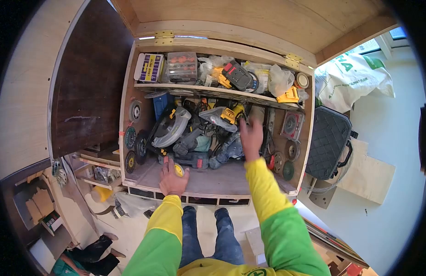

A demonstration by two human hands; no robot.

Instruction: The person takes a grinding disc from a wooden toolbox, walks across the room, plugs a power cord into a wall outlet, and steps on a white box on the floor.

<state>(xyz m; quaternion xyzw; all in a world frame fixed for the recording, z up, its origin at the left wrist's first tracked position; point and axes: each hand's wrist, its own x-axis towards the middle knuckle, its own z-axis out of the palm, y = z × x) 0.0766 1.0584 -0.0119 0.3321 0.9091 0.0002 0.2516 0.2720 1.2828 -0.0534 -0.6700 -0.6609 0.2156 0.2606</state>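
My left hand [173,178] is at the front of an open wooden tool chest [222,180], with thumb and fingers around a small round yellow thing [179,169]. Behind it lies a grey tool with a red patch [194,160]. My right hand [251,138] is over the right part of the chest, slightly blurred, fingers apart, and I see nothing in it. Just left of its fingertips is a power tool with a yellow battery [228,115]. A circular saw with a grey guard [173,127] lies to the left among other tools and cables.
The upper shelf holds a rivet box [149,67], a clear organiser [181,66] and a black-and-red battery [238,75]. Several discs [130,137] hang on the side walls. A black case [328,142] and a flour sack [355,80] stand at right. Another person's legs [96,255] show lower left.
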